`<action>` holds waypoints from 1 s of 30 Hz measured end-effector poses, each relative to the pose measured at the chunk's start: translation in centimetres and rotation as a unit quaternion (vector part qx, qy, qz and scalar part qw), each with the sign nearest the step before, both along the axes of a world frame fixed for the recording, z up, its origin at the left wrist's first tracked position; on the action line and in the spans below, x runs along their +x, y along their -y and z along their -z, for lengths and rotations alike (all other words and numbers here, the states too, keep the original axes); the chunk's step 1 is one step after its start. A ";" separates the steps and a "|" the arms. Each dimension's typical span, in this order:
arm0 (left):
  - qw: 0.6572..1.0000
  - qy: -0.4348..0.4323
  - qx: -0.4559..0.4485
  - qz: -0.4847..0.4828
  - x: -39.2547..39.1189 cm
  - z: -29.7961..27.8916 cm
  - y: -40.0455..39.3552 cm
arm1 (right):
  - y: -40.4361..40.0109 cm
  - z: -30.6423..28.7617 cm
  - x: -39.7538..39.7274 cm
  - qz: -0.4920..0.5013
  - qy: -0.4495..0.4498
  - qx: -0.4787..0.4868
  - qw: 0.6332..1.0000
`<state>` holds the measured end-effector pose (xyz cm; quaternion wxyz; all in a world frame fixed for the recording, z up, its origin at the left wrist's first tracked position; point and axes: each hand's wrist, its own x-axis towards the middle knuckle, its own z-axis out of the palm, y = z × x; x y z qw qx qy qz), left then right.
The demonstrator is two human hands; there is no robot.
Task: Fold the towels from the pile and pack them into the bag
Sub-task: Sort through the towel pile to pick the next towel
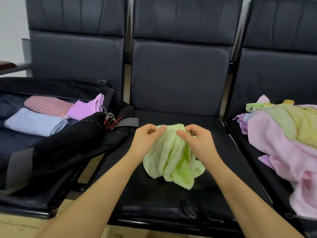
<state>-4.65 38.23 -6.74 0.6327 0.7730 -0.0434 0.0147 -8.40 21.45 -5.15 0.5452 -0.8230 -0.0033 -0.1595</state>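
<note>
Head camera view: over the middle seat [171, 200], left hand [145, 140] and right hand [197, 141] pinch the top edge of a green towel [171, 160] hanging lengthwise toward the person, apparently bunched, bag [56, 146] nearer the left hand.

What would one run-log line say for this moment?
step: unfolding | left hand and right hand: pinch crumpled light green towel | over: black middle seat | open black bag: three folded towels

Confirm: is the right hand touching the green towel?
Touching. The head view shows the right hand pinching the green towel at its top edge, fingers curled into the fabric.
</note>
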 end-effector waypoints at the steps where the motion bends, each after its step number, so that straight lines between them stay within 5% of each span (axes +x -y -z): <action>1: 1.000 0.013 -0.009 0.001 0.0 -0.1 0.1 | 0.1 -0.1 -0.2 0.000 -0.001 0.011 1.000; 8: 0.995 0.070 -0.038 -0.060 -0.2 -2.3 -0.8 | 1.1 -1.3 -1.2 0.038 0.037 0.112 0.992; 15: 0.985 0.119 -0.035 -0.116 -0.9 -4.9 -3.8 | 2.5 -3.3 -2.1 0.026 0.099 0.065 0.993; 30: 0.979 0.169 -0.095 -0.064 0.6 -15.9 -4.7 | 3.4 -16.4 -1.9 0.176 0.240 0.118 0.947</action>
